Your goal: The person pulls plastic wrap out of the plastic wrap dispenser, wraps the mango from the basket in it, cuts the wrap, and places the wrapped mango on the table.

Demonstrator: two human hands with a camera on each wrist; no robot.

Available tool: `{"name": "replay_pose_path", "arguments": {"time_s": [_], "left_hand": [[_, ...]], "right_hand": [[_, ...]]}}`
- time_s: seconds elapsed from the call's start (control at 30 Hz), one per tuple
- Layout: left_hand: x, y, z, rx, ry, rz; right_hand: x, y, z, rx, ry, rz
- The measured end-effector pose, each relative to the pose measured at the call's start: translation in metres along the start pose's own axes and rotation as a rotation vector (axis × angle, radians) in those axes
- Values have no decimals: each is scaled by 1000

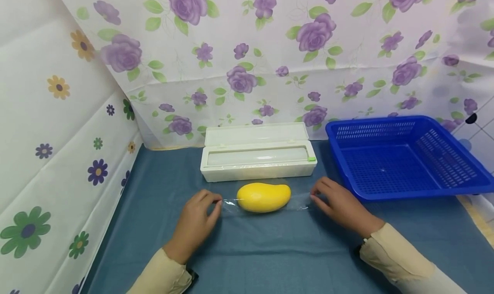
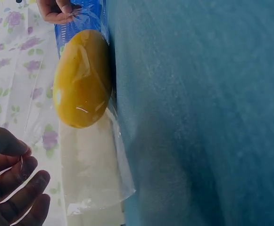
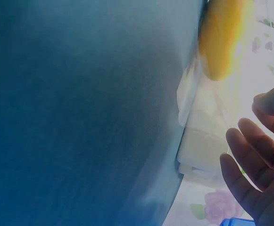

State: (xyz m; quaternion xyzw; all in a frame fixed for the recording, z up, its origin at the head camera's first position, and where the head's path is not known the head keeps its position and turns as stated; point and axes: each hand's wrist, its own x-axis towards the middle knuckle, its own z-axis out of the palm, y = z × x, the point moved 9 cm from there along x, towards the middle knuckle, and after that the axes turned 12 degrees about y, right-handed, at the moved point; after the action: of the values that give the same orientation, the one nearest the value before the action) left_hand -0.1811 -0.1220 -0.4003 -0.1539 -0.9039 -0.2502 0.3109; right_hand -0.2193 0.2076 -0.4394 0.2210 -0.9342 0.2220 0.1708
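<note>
A yellow mango [image 1: 264, 197] lies on its side in the middle, with clear plastic wrap [image 1: 230, 206] around it that sticks out at both ends. My left hand [image 1: 197, 221] pinches the wrap's left end between thumb and index finger; its other fingers are loosely bent in the left wrist view. At the opposite end, my right hand [image 1: 343, 207] pinches the wrap with thumb and index finger, the other fingers spread in the right wrist view. Just behind the mango stands a white wrap dispenser box [image 1: 258, 172], lid raised, a roll of film [image 1: 258, 157] inside.
To the right at the back sits a blue plastic basket [image 1: 386, 165] with perforated walls. A blue-grey cloth [image 1: 270, 259] covers the table. Flower-patterned sheets [image 1: 239, 105] hang behind and on the left.
</note>
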Motion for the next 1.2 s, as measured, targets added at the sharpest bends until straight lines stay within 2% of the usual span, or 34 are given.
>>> {"name": "replay_pose_path", "arguments": {"time_s": [0.2,0.5,0.73,0.93,1.07,1.13,1.2], "left_hand": [[4,-7,7,15,-1,-41],[11,-13,17,4,28,-66],[13,-23,30,19,-15,-155],[15,-30,35,-37,-25,-232],[16,-33,35,-62,-19,-251],[17,-33,36,-64,-19,-254],[17,-34,37,-57,-26,-256]], "right_hand": [[7,5,7,-10,8,-1],[15,13,16,14,0,68],[22,18,23,20,8,101],[26,21,27,23,1,106],[29,8,19,26,70,61],[30,-9,11,39,134,-9],[29,-32,4,60,182,-115]]}}
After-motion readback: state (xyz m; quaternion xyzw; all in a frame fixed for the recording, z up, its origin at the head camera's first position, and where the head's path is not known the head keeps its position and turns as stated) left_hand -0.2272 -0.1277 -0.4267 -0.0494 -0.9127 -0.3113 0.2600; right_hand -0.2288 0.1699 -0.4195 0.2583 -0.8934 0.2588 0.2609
